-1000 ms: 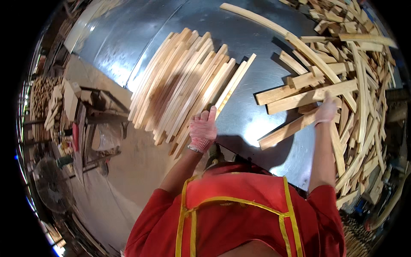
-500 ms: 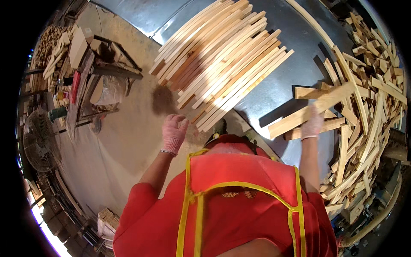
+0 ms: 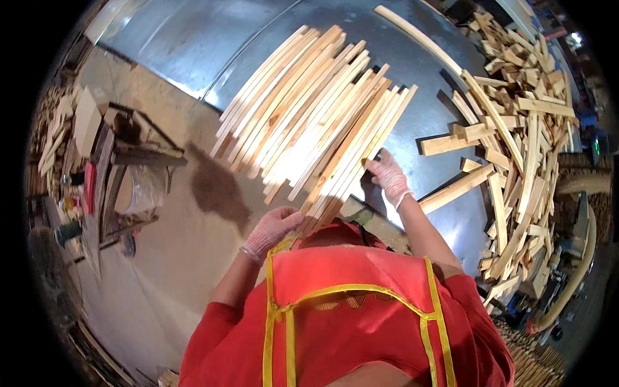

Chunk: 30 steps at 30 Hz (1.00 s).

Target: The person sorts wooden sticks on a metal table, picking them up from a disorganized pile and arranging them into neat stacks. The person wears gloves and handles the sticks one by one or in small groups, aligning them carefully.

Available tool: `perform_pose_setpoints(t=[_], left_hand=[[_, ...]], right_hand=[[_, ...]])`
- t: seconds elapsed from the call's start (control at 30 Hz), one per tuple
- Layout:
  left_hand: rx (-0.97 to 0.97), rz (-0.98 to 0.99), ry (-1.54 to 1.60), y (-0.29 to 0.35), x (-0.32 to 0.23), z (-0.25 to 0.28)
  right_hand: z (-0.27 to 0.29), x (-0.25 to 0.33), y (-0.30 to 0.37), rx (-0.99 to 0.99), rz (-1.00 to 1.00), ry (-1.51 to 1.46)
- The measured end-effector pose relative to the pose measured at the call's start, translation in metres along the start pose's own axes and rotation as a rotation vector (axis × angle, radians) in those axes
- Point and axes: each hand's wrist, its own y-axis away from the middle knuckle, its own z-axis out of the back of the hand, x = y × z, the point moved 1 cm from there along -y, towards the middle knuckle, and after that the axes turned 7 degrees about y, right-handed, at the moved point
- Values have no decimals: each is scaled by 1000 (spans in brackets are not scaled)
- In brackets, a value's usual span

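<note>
Long pale wooden strips (image 3: 290, 116) lie side by side in a slanting row on a grey metal-topped table, their near ends reaching over its edge. My left hand (image 3: 278, 226), in a light knit glove, is closed with its fingertips at the near end of a strip on the right part of the row. Farther up, my gloved right hand (image 3: 389, 177) pinches the outer edge of the rightmost strip (image 3: 380, 138) between thumb and fingers. The undersides of both hands' grips are hidden.
A heap of wood offcuts (image 3: 516, 174) covers the table's right side, with one long curved strip (image 3: 419, 35) running along it. On the left stands a wooden bench (image 3: 106, 168) with a clear plastic bag (image 3: 147, 187). A ribbed hose (image 3: 574, 277) curves at far right.
My right hand has moved left from the offcut heap to the strips, and the short board it held is out of it. The left hand has come forward and right to the strips' near ends.
</note>
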Motion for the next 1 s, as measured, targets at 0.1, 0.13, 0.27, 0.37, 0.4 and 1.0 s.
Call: perform_pose_setpoints(t=[0.1, 0.13, 0.27, 0.37, 0.4, 1.0], left_hand=[[72, -80, -176, 2, -83, -31], [52, -156, -414, -13, -99, -46], [-129, -344, -805, -39, -97, -54], [-229, -370, -961, -28, -98, -30], [-302, -507, -979, -24, -95, -16], [-828, -833, -1485, -41, -89, 57]], right_hand=[[-16, -19, -5, -96, 169, 81], [-16, -34, -17, -151, 123, 177], [51, -56, -26, -407, 254, 336], [151, -107, -4, -1070, 251, 750], [181, -110, 6, -1058, 82, 743], [43, -50, -29, -144, 65, -41]])
